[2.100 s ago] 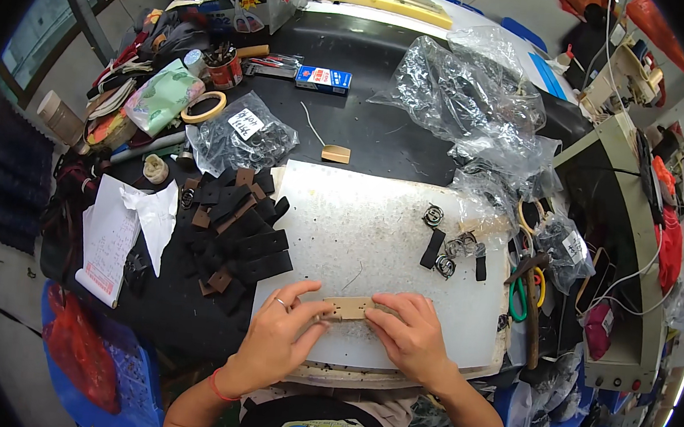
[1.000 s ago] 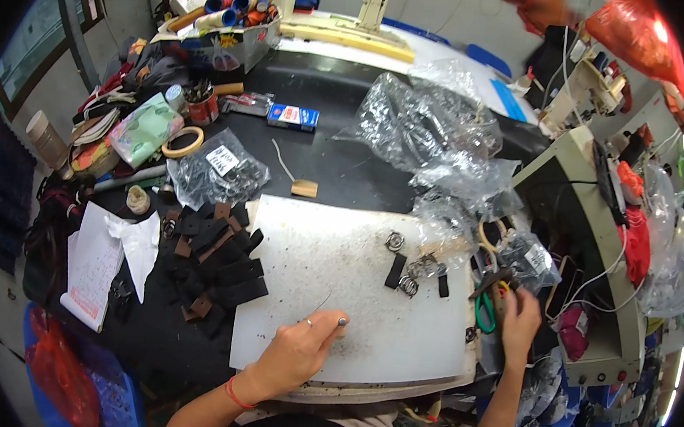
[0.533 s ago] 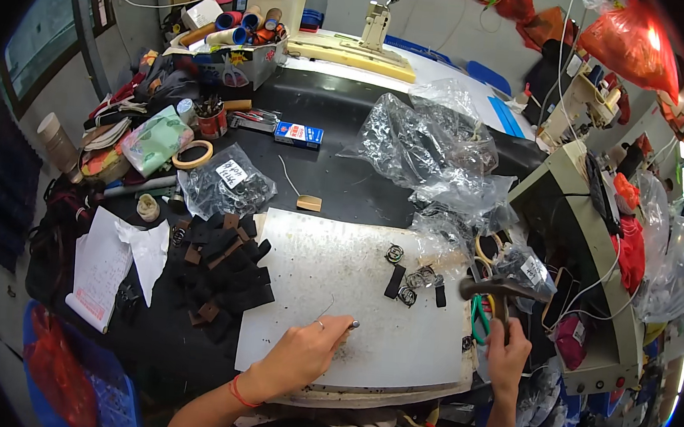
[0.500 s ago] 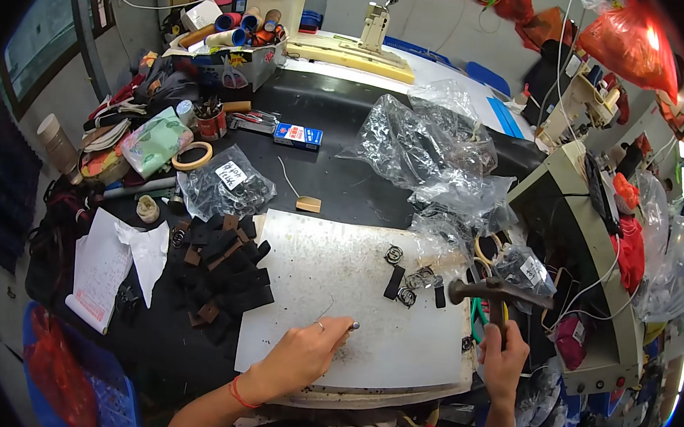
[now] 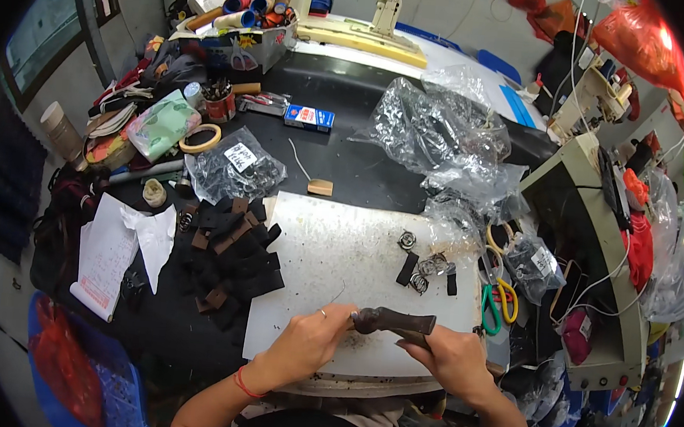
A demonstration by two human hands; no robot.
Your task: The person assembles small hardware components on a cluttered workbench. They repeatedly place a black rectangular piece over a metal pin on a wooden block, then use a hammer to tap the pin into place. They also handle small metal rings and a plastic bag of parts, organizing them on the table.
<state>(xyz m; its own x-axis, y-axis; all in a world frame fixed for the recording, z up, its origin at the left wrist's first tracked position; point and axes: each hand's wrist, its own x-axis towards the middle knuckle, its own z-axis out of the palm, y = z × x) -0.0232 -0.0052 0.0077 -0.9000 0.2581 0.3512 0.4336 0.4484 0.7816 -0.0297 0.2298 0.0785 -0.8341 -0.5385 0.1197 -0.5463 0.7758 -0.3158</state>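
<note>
Holding: a dark hammer (image 5: 394,322) is gripped by both hands, low over the near edge of the white cutting board (image 5: 355,255).
Left hand (image 5: 308,343): fingers are curled narrowly at the hammer's head end; whether something small is pinched there cannot be told.
Right hand (image 5: 451,358): closed around the handle end.
Worktop (image 5: 362,167): dark and crowded, the white board laid on it.
Room: a cluttered workshop, a sewing machine (image 5: 386,12) set at the back.
Around: black straps and metal rings (image 5: 422,264) are laid on the board beyond the hammer; dark leather pieces (image 5: 231,249) are piled left; scissors (image 5: 496,302) are placed right; clear plastic bags (image 5: 445,133) are heaped behind.
</note>
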